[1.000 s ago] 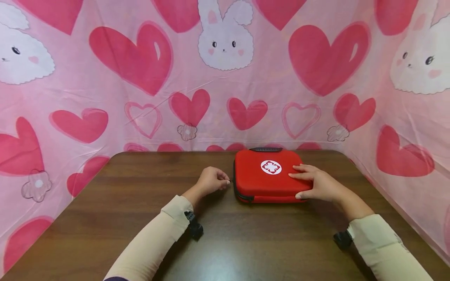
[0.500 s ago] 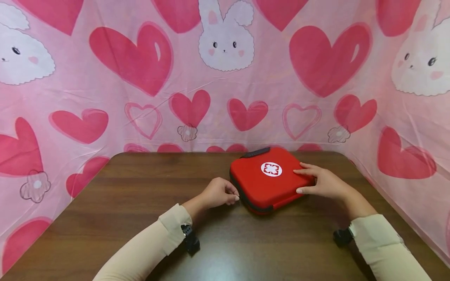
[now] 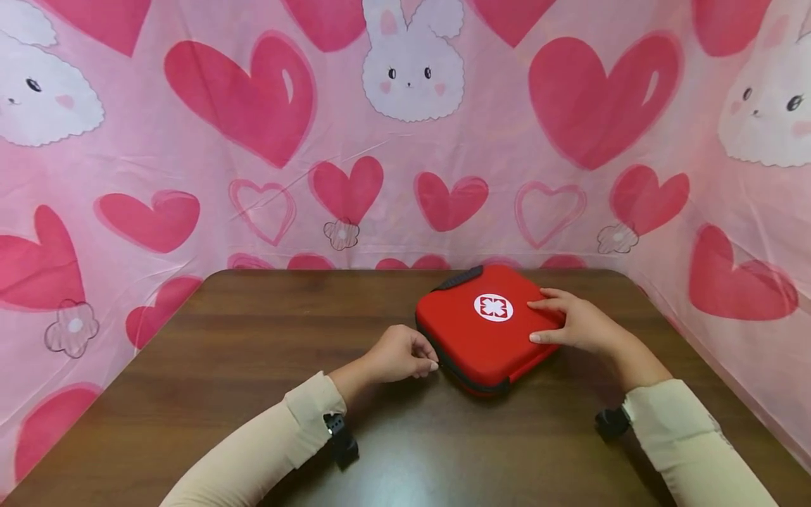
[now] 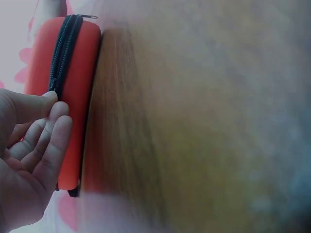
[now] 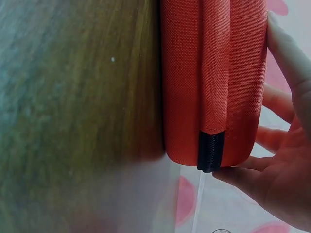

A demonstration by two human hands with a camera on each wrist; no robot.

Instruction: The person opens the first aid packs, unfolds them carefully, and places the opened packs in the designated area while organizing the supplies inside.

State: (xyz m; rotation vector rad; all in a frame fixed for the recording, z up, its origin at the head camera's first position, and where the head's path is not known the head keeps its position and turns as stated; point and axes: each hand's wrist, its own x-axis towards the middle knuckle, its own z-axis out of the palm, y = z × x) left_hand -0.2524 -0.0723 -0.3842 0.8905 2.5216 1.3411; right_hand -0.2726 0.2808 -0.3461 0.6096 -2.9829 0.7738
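Note:
A red first-aid case [image 3: 488,338] with a white cross emblem lies flat on the table, turned at an angle, its black handle [image 3: 460,277] at the far left. At its left side my left hand [image 3: 400,355] pinches a zipper pull [image 4: 52,87] between thumb and fingers. Two rows of zipper teeth [image 4: 66,46] run from that pull to the corner, where another zipper pull [image 4: 89,16] hangs free. My right hand [image 3: 586,327] rests on the case's right side, fingers spread, with fingertips on the lid. In the right wrist view, a zipper end [image 5: 211,151] shows beside this hand.
The brown wooden table [image 3: 285,310] extends left and in front of the case. A pink cloth [image 3: 266,232] with hearts and rabbits hangs behind and at both sides. Each wrist carries a black camera [image 3: 345,447].
The case has turned on the table, its handle swinging left and its front left corner coming nearer. My left hand has moved nearer and to the right along its side. The right hand stays on it.

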